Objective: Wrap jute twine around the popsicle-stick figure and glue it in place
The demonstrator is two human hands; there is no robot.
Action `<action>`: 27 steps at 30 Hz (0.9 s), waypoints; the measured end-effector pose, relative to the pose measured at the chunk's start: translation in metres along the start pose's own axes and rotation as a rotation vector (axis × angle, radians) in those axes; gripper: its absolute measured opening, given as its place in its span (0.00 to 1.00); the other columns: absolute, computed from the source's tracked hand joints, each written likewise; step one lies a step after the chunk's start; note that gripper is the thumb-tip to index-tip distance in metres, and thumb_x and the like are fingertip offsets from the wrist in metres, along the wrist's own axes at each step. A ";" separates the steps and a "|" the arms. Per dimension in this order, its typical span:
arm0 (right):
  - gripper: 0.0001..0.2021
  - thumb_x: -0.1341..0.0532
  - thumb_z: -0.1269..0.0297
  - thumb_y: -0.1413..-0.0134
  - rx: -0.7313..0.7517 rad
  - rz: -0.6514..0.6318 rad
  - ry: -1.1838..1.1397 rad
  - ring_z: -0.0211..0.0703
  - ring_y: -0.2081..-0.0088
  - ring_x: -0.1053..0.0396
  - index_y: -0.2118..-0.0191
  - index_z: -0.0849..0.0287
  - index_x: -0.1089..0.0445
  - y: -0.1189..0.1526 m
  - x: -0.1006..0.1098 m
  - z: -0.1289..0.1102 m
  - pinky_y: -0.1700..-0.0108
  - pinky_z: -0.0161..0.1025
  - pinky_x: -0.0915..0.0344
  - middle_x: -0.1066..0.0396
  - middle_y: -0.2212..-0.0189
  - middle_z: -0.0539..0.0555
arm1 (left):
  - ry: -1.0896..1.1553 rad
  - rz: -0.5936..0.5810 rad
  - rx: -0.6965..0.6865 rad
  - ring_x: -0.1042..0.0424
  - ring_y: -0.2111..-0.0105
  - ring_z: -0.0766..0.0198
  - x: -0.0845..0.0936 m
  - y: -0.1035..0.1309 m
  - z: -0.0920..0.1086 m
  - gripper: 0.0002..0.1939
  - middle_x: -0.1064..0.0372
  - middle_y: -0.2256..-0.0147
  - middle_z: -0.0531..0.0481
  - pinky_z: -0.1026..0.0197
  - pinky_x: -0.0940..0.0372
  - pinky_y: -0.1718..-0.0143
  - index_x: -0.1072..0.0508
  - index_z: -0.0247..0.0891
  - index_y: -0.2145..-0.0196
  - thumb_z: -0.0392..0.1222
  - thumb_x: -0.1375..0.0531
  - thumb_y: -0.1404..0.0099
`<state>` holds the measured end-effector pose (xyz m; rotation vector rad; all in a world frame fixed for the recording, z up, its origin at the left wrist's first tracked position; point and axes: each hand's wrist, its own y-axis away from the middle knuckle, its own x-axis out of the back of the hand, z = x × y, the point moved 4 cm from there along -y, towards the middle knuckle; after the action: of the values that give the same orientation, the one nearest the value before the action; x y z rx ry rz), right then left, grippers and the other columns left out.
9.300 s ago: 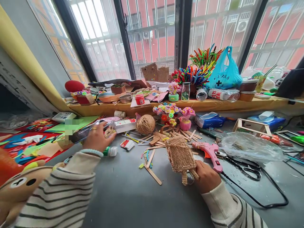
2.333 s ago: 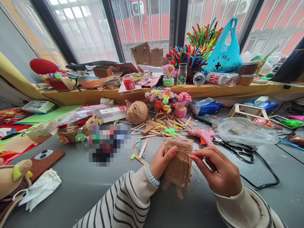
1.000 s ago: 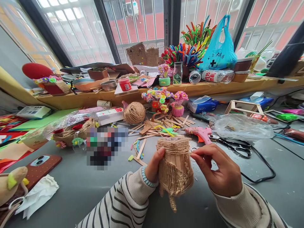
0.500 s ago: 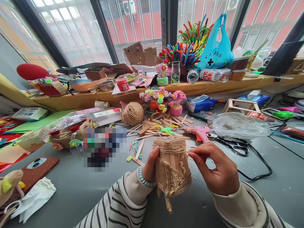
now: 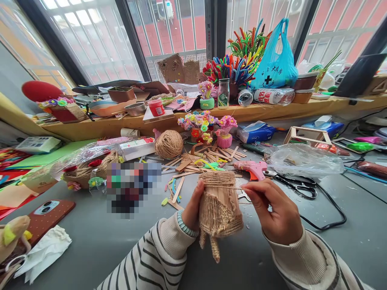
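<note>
My left hand (image 5: 194, 206) is closed around the left side of a twine-wrapped craft stick pot (image 5: 220, 207), its thumb near the upper rim. Rows of jute circle the top and the lower part, and bare wooden sticks show between them. Two short twine-covered legs stick out at the bottom. To the right, my right hand (image 5: 273, 209) pinches a strand of jute twine (image 5: 231, 187) between thumb and fingertips. That strand runs taut across the pot just below the upper rows. My left fingers behind the pot are hidden.
Beyond the pot lie loose craft sticks (image 5: 211, 157), a ball of twine (image 5: 168, 144) and a pink glue gun (image 5: 251, 168). Black-handled scissors (image 5: 298, 186) and a cable are at the right. A phone (image 5: 48, 217) and crumpled tissue (image 5: 45, 251) lie at the left.
The pot has tilted slightly, showing its second leg. My right hand has shifted a little up and right, and the strand now spans the pot's front.
</note>
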<state>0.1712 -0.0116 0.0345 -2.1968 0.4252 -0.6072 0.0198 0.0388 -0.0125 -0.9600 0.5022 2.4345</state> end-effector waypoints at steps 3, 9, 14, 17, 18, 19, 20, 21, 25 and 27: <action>0.04 0.44 0.66 0.37 -0.216 0.082 -0.109 0.31 0.76 0.39 0.64 0.55 0.32 0.002 0.000 0.008 0.73 0.32 0.40 0.33 0.72 0.47 | 0.070 0.061 0.024 0.27 0.50 0.46 0.003 -0.002 0.006 0.31 0.22 0.58 0.39 0.48 0.35 0.46 0.29 0.31 0.49 0.59 0.39 0.41; 0.07 0.46 0.59 0.36 -0.453 0.160 -0.249 0.32 0.78 0.39 0.64 0.54 0.37 0.001 0.000 0.025 0.73 0.33 0.39 0.37 0.77 0.44 | 0.245 0.098 -0.068 0.23 0.61 0.55 0.012 -0.006 0.028 0.30 0.22 0.61 0.41 0.53 0.30 0.56 0.28 0.32 0.50 0.61 0.48 0.35; 0.09 0.47 0.62 0.38 -0.302 -0.321 0.043 0.36 0.79 0.39 0.68 0.56 0.34 0.006 -0.018 0.042 0.74 0.35 0.40 0.34 0.79 0.47 | 0.358 0.204 -0.388 0.23 0.63 0.57 0.036 -0.004 0.057 0.23 0.21 0.64 0.50 0.55 0.30 0.58 0.24 0.45 0.56 0.61 0.46 0.37; 0.08 0.44 0.66 0.42 -0.113 -0.591 0.149 0.38 0.76 0.35 0.71 0.57 0.31 0.014 -0.031 0.045 0.73 0.35 0.38 0.30 0.77 0.50 | 0.363 0.220 -0.438 0.23 0.64 0.58 0.046 -0.002 0.064 0.24 0.20 0.65 0.50 0.56 0.29 0.59 0.23 0.44 0.59 0.63 0.48 0.38; 0.08 0.43 0.66 0.43 -0.068 -0.616 0.182 0.39 0.75 0.33 0.72 0.57 0.30 0.015 -0.032 0.046 0.72 0.35 0.37 0.29 0.76 0.51 | 0.346 0.205 -0.426 0.23 0.63 0.58 0.046 -0.002 0.064 0.25 0.20 0.64 0.50 0.56 0.29 0.59 0.23 0.44 0.59 0.63 0.49 0.37; 0.09 0.42 0.65 0.42 -0.034 -0.605 0.217 0.40 0.73 0.33 0.72 0.57 0.29 0.014 -0.032 0.047 0.70 0.36 0.36 0.28 0.75 0.52 | 0.327 0.183 -0.407 0.23 0.62 0.57 0.045 -0.002 0.063 0.25 0.20 0.63 0.49 0.55 0.30 0.58 0.23 0.44 0.58 0.63 0.49 0.37; 0.11 0.43 0.63 0.40 -0.001 -0.570 0.247 0.40 0.73 0.33 0.72 0.57 0.29 0.013 -0.030 0.049 0.70 0.36 0.36 0.29 0.75 0.51 | 0.310 0.163 -0.389 0.23 0.61 0.57 0.043 -0.002 0.062 0.25 0.21 0.61 0.49 0.55 0.30 0.57 0.23 0.44 0.58 0.63 0.49 0.36; 0.13 0.43 0.60 0.39 0.027 -0.516 0.281 0.39 0.74 0.34 0.72 0.57 0.29 0.010 -0.026 0.051 0.70 0.36 0.37 0.29 0.76 0.51 | 0.297 0.147 -0.374 0.23 0.60 0.57 0.039 -0.002 0.061 0.25 0.21 0.60 0.49 0.54 0.30 0.56 0.23 0.45 0.57 0.63 0.50 0.36; 0.20 0.49 0.50 0.36 0.044 -0.180 0.551 0.43 0.74 0.37 0.71 0.58 0.31 -0.001 -0.004 0.071 0.68 0.40 0.39 0.32 0.77 0.53 | 0.306 0.235 -0.317 0.23 0.65 0.58 0.024 0.000 0.056 0.29 0.21 0.64 0.49 0.53 0.30 0.60 0.24 0.44 0.56 0.65 0.55 0.34; 0.23 0.52 0.46 0.37 -0.037 -0.087 0.747 0.49 0.67 0.35 0.66 0.61 0.30 -0.002 0.005 0.089 0.62 0.46 0.38 0.29 0.69 0.61 | 0.316 0.242 -0.309 0.24 0.66 0.58 0.016 0.000 0.055 0.30 0.21 0.65 0.49 0.53 0.31 0.59 0.26 0.42 0.52 0.64 0.57 0.33</action>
<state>0.2247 0.0416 -0.0122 -1.9650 0.7211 -1.4813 -0.0203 0.0704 0.0138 -1.5073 0.3684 2.6386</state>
